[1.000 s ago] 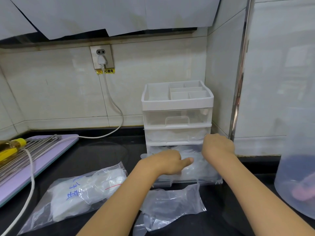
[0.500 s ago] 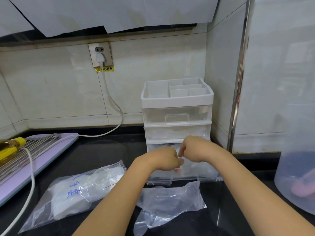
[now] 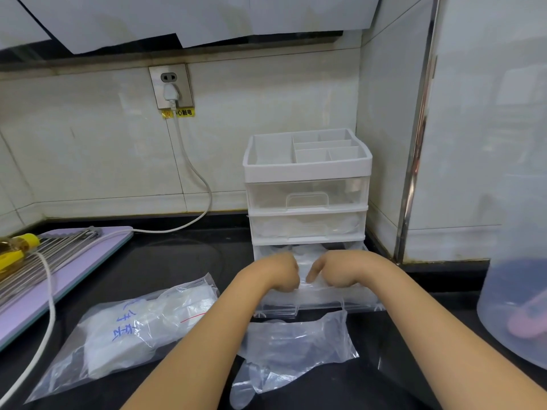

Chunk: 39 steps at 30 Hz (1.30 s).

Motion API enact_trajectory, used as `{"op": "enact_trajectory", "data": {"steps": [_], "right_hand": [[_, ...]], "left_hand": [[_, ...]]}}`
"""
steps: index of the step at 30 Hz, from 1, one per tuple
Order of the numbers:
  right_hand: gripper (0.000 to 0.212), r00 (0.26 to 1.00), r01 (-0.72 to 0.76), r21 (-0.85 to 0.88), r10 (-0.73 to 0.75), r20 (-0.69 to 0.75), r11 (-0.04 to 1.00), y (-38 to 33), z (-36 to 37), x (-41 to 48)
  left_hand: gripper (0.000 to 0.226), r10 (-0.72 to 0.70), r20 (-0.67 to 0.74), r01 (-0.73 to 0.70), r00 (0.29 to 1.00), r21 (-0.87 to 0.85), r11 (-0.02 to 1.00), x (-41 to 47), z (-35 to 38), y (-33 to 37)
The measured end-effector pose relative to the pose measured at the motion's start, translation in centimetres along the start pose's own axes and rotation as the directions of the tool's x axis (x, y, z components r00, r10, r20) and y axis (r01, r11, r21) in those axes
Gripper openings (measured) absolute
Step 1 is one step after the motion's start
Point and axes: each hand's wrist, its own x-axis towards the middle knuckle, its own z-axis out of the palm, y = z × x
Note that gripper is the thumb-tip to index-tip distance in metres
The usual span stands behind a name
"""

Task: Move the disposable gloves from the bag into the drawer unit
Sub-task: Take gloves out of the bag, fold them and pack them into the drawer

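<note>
- Black bench (image 3: 177, 261) ran under a white tiled wall (image 3: 88, 158), and the drawer unit (image 3: 307, 170) stood in the back corner with its bottom drawer (image 3: 319, 304) pulled out toward me.
- My left hand (image 3: 275, 272) and right hand (image 3: 340, 270) sat side by side in that open drawer, almost touching, with their fingers curled downward onto the disposable gloves (image 3: 306, 255) lying inside.
- The fingertips were hidden behind the knuckles, so I could not tell whether the hands pinched the gloves or only pressed them down.
- The middle drawer (image 3: 305, 224) was closed and showed crinkled clear film behind its front. The top drawer (image 3: 306, 196) looked bare.
- One bag (image 3: 296, 344) lay slack and flattened on the bench just in front of the open drawer, with a scrap of clear film trailing from its near end. I judged it almost emptied.
- A second bag (image 3: 142, 327), marked in blue writing, lay to the left, well apart from the hands and plump with a white stack. I judged it untouched.
- By my reckoning the task was partly done, with one bag's load in the unit. What remained was settling that load, sliding the drawer shut and very likely emptying the second bag.
</note>
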Motion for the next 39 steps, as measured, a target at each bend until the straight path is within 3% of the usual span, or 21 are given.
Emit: {"op": "enact_trajectory", "data": {"steps": [1,6,9,11,15,19,23,27,29,32,36,39], "right_hand": [[0.047,1.0,-0.022,-0.025,0.022,-0.011,0.999,0.2,-0.1,0.1],[0.033,0.992,-0.103,-0.076,0.097,-0.074,0.992,1.3,0.3,1.3],[0.025,0.978,-0.178,0.02,0.18,-0.105,0.984,1.0,0.0,0.6],[0.03,0.977,-0.165,0.091,0.175,-0.12,0.982,1.5,-0.3,0.4],[0.028,0.968,-0.055,0.29,0.122,-0.22,0.955,2.4,-1.5,0.2],[0.018,0.969,0.072,0.337,0.015,-0.248,0.939,1.9,-2.7,-1.6],[0.032,0.963,0.155,0.186,-0.106,-0.246,0.97,1.2,-3.3,-3.5],[0.033,0.955,0.25,0.18,-0.212,-0.205,0.951,0.3,-3.1,-4.4],[0.032,0.948,0.283,0.214,-0.239,-0.213,0.935,0.2,-2.9,-4.1],[0.033,0.93,0.334,0.297,-0.261,-0.259,0.895,0.4,-2.8,-3.7],[0.051,0.87,0.487,0.494,-0.355,-0.341,0.72,0.5,-3.2,-4.1],[0.059,0.861,0.508,0.626,-0.353,-0.366,0.592,0.4,-3.3,-4.2]], "left_hand": [[0.012,-0.017,-0.008,0.017,1.0,0.041,0.999,0.1,0.0,-0.1],[0.013,-0.024,-0.026,0.026,0.999,0.082,0.996,-0.3,-0.2,0.3],[0.01,-0.013,-0.048,0.017,0.999,0.082,0.997,-0.6,-0.3,0.4],[0.014,-0.021,-0.075,0.023,0.997,0.022,1.0,-0.9,-0.3,0.5],[0.061,-0.008,-0.207,-0.025,0.978,-0.152,0.988,-2.8,-1.5,0.4],[0.033,0.106,-0.346,-0.241,0.932,-0.374,0.896,-6.4,-2.9,0.1],[0.038,0.315,-0.137,-0.343,0.939,-0.323,0.882,-9.2,-1.3,-0.1],[0.031,0.347,-0.081,-0.356,0.934,-0.207,0.911,-8.9,1.5,-1.3],[0.034,0.35,-0.146,-0.371,0.925,-0.154,0.916,-8.5,2.0,-1.7],[0.043,0.292,-0.393,-0.402,0.872,-0.232,0.886,-8.8,1.5,-1.7],[0.019,0.08,-0.723,-0.491,0.687,-0.38,0.784,-9.0,0.8,-1.7],[0.019,-0.034,-0.811,-0.545,0.584,-0.422,0.724,-9.1,0.6,-1.8]]}}
